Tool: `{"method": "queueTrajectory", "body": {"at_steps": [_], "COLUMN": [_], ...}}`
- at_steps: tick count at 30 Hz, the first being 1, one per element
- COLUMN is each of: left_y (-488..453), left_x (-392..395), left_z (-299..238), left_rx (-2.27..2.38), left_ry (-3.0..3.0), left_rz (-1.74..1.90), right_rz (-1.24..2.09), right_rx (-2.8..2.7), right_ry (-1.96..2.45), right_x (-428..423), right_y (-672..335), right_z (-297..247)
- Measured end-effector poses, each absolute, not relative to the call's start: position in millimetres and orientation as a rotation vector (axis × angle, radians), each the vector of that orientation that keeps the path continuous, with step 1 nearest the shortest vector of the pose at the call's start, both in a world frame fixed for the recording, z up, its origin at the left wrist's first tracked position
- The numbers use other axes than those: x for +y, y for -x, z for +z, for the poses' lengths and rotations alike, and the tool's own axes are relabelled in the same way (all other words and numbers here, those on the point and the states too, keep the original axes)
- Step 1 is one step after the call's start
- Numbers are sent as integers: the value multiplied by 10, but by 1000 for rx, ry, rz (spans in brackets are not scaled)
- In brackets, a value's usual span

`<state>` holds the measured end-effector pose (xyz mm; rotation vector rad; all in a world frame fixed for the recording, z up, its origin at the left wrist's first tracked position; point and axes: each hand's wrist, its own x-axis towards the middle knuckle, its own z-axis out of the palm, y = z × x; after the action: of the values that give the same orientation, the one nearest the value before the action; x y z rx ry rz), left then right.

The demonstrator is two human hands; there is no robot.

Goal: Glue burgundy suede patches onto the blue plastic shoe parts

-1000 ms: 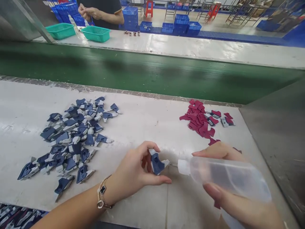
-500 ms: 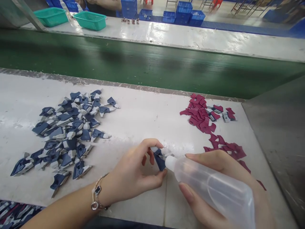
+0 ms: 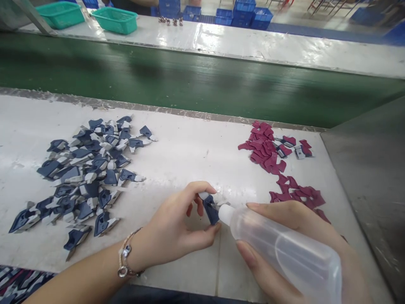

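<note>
My left hand (image 3: pixel 172 223) pinches a navy and white plastic part (image 3: pixel 210 210) between thumb and fingers, just above the white table. My right hand (image 3: pixel 294 223) grips a translucent plastic squeeze bottle (image 3: pixel 281 247) lying on its side. The bottle's white nozzle (image 3: pixel 225 214) reaches the part, and its thin tip sits against the navy face. A heap of similar navy parts (image 3: pixel 85 173) lies left of my left hand. Loose maroon parts (image 3: pixel 265 150) lie beyond my right hand, with a second maroon scatter (image 3: pixel 297 192) closer to it.
The white table's far edge borders a green conveyor belt (image 3: pixel 190 80). Beyond it stand teal baskets (image 3: pixel 114 20), stacked blue crates (image 3: pixel 243 14) and small brown parts (image 3: pixel 171 21). A grey panel (image 3: pixel 363 190) flanks the right side. Patterned parts (image 3: pixel 22 283) show at lower left.
The bottle has moved left, bringing its nozzle from beside the part to touching it. The view has tilted downward, and the maroon parts near my right hand have come into view.
</note>
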<state>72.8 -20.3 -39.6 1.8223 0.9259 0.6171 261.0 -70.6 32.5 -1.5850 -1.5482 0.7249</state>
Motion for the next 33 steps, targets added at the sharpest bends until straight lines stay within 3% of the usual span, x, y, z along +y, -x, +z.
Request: {"method": "queueTrajectory", "body": {"at_steps": [15, 33], "left_y": [-736, -706], "left_x": [-185, -142], "left_z": [-418, -407], "left_rx": [917, 920], "left_ry": [-1840, -1915], "left_rz": [653, 684], "right_rz": [590, 665], "right_rx": [-1587, -1769], "right_ry": [1560, 1615], "right_x": [-744, -752], "right_y": [-2611, -2641], "right_z": [304, 360]}}
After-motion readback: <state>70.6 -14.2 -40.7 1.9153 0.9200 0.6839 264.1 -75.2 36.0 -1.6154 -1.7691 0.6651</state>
